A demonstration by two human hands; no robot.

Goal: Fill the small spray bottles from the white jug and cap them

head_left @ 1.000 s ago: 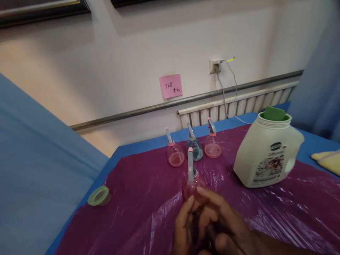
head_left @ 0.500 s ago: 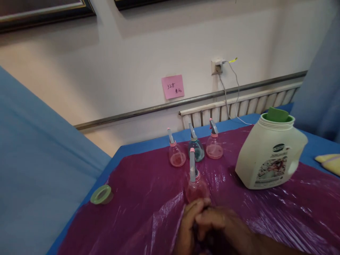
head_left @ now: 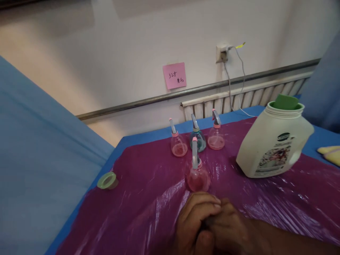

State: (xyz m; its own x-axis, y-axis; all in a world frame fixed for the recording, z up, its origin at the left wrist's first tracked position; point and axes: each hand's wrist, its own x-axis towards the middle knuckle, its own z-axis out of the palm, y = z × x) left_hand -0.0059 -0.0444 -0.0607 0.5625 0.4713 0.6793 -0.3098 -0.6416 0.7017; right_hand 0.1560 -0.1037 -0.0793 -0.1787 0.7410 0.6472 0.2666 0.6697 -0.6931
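Both hands are bunched up together here, left hand with its fingers curled over the right hand. Can't tell if either grip is closed on anything, insides are hidden. The front bottle, pink stuff in it, stands upright just past the fingers, and I can't make out if they touch. Three more bottles sit behind it, on a purple sheet over the blue worktop. Big jug off to the right, green cup over left.
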